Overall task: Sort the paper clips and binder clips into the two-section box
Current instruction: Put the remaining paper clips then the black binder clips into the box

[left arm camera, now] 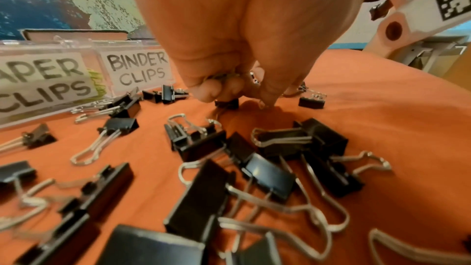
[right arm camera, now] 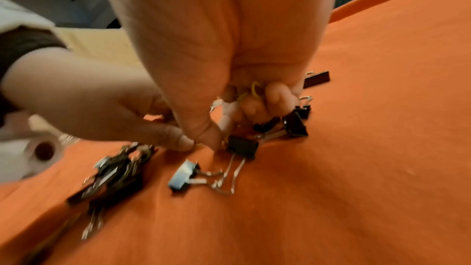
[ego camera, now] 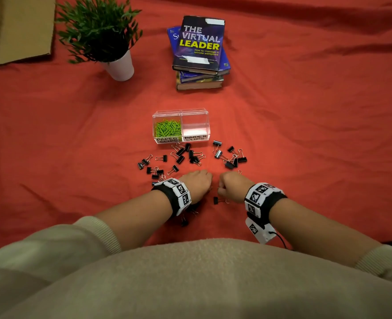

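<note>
The clear two-section box (ego camera: pixel 181 112) stands on the red cloth. Its left section holds green paper clips (ego camera: pixel 168 128); its right section, labelled BINDER CLIPS (left arm camera: pixel 139 71), shows nothing inside. Black binder clips (ego camera: pixel 181 155) lie scattered in front of the box, with more at the right (ego camera: pixel 233 158) and under my left wrist (ego camera: pixel 188 215). My left hand (ego camera: pixel 210 185) (left arm camera: pixel 229 92) has its fingers curled round thin wire clips, one fingertip touching the cloth. My right hand (ego camera: pixel 220 188) (right arm camera: pixel 234 120) is curled round green paper clips (right arm camera: pixel 254 90). The two hands almost touch.
A potted plant (ego camera: pixel 119 63) in a white pot stands at the back left. A stack of books (ego camera: pixel 199 54) sits behind the box. Cardboard (ego camera: pixel 18 28) lies in the far left corner. One binder clip (ego camera: pixel 218 200) lies just below my right hand.
</note>
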### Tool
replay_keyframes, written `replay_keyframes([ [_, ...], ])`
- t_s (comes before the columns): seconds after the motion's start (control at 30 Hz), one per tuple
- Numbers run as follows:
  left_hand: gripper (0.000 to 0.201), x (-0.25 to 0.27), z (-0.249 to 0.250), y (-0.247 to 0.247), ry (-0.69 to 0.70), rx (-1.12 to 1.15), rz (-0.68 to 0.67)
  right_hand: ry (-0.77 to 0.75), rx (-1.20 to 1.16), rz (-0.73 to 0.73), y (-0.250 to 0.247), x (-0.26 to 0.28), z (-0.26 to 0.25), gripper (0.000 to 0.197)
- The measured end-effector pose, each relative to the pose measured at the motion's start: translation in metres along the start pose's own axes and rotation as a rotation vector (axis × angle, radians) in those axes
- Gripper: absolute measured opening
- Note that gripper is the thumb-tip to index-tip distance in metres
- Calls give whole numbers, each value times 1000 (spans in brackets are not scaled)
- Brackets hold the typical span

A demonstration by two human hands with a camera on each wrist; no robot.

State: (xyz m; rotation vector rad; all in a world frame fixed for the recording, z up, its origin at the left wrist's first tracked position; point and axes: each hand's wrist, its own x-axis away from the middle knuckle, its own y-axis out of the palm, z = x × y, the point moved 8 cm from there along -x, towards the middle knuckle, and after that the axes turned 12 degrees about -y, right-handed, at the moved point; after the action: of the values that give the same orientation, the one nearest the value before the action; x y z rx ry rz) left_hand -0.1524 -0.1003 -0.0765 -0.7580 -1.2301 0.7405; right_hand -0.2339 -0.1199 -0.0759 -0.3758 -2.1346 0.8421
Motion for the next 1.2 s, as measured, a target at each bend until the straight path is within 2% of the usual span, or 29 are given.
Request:
replay_keyframes([
  [0.1,18,2,-18,-22,-76,302,8,43,-292,130,-20,-1,7,13],
  [0.2,4,-2,-63,-56,-225,557,115,102,-539,192,-40,-5,12,15],
  [0.27,8,-8,-97,-79,-335,643,180,119,-649,196,-54,-12,9,12],
  [0.33,12,-15,-125,-103,-402,648,242,127,-673,178,-69,-22,-1,21],
  [0.43,20,-26,-148,-132,-415,537,285,97,-622,204,-98,-43,-29,29],
  [0.57,25,-36,-154,-134,-369,428,243,17,-508,291,-135,-80,-72,14],
  [0.63,26,-31,-155,-133,-351,470,270,-22,-452,340,-144,-96,-88,10],
  [0.73,32,-13,-163,-134,-345,607,349,-8,-258,403,-149,-111,-102,18],
  [0.87,25,18,-190,-118,-433,747,455,-74,-138,367,-139,-127,-120,29],
  [1.0,24,36,-202,-66,-499,603,279,-207,4,346,-129,-126,-133,31],
  [1.13,60,44,-199,-25,-515,518,137,-339,126,457,-116,-99,-145,24],
  [1.2,70,46,-191,-20,-480,516,141,-320,152,335,-88,-92,-142,23],
])
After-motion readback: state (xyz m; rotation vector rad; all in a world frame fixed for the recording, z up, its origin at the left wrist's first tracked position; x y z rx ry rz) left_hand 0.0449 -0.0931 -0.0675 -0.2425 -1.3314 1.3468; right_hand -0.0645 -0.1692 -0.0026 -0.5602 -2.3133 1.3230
